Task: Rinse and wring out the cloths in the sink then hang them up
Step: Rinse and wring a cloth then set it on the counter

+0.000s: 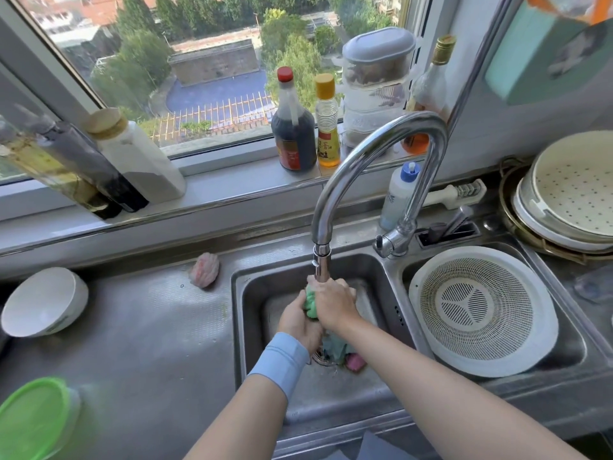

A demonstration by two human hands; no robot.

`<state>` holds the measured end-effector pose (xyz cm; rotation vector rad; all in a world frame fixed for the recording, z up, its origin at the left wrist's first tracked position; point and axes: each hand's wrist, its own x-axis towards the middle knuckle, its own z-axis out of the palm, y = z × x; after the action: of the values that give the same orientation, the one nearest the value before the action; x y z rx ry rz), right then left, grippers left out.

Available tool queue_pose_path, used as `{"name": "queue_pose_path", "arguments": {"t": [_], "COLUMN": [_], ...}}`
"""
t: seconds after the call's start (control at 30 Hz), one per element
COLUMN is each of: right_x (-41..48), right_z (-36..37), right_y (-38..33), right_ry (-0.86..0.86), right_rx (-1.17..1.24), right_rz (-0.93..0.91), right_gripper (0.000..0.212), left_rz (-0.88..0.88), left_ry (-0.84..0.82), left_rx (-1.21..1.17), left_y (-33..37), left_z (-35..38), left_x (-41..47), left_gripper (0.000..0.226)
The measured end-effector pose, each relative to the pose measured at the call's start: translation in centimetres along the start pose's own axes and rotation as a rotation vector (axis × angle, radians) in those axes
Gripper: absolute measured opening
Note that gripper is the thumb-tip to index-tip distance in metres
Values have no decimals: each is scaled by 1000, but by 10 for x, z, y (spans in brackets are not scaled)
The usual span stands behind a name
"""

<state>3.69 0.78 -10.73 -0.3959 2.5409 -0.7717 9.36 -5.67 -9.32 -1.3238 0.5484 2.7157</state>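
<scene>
Both hands hold a bunched green cloth [310, 303] over the steel sink [252, 327], right under the spout of the curved chrome tap [365, 151]. My left hand [297, 323], with a light blue wristband, grips its lower part. My right hand [333, 302] is closed around its upper part. The cloth's tail [335, 348] hangs toward the drain. A pink cloth or sponge [356, 361] lies on the sink floor beside the drain, partly hidden by my right arm.
A white colander [481, 310] fills the right basin. A pink scrubber [204, 269], a white bowl [43, 302] and a green-lidded tub [33, 419] sit on the left counter. Bottles [293, 127] line the windowsill. Stacked strainers [570, 190] stand at the right.
</scene>
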Motion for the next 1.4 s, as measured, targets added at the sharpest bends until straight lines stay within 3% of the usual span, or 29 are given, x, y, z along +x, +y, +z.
{"name": "queue_pose_path", "arguments": {"t": [0.07,0.17,0.2,0.3,0.37,0.43,0.53,0.63,0.77,0.87,0.97,1.07,1.13,1.23,1.33,1.4], "right_x": [-4,-20,-23,-26,-23,-19,-11,-6,-8,-10,-13,-10,-5,3,1,0], "right_z": [-1,-7,-12,-21,-27,-32,-36,-35,-29,-25,-25,-23,-27,-35,-38,-36], "right_y": [10,23,27,29,33,38,39,39,30,24,27,31,28,23,18,14], "right_ry": [-61,-240,-294,-351,-291,-214,-96,-13,-80,-105,-201,-75,2,-38,-72,-90], "right_rx": [190,1024,1185,1382,1297,1118,950,800,992,1102,1075,791,694,515,261,200], "right_rz": [35,128,184,290,375,446,511,429,319,221,170,115,93,85,128,113], "right_gripper": [24,19,20,30,33,30,32,29,21,27,24,16,20,38,47,49], "left_rz": [68,165,186,263,335,317,268,417,433,310,106,67,159,277,351,408], "left_ry": [-12,9,46,161,141,21,-132,19,218,256,21,-244,-184,10,201,234], "left_rx": [121,351,438,667,795,910,1104,1118,1127,1038,623,588,684,857,1024,1156], "left_y": [5,7,5,3,5,8,18,32,41,43,44,43,38,31,33,38], "left_z": [1,7,10,19,21,21,12,3,-2,-2,0,1,1,0,-1,-3], "left_x": [7,13,14,15,15,13,13,16,16,17,13,6,6,7,10,10], "left_gripper": [27,24,24,8,14,4,33,6,27,38,35,26,23,10,30,39]}}
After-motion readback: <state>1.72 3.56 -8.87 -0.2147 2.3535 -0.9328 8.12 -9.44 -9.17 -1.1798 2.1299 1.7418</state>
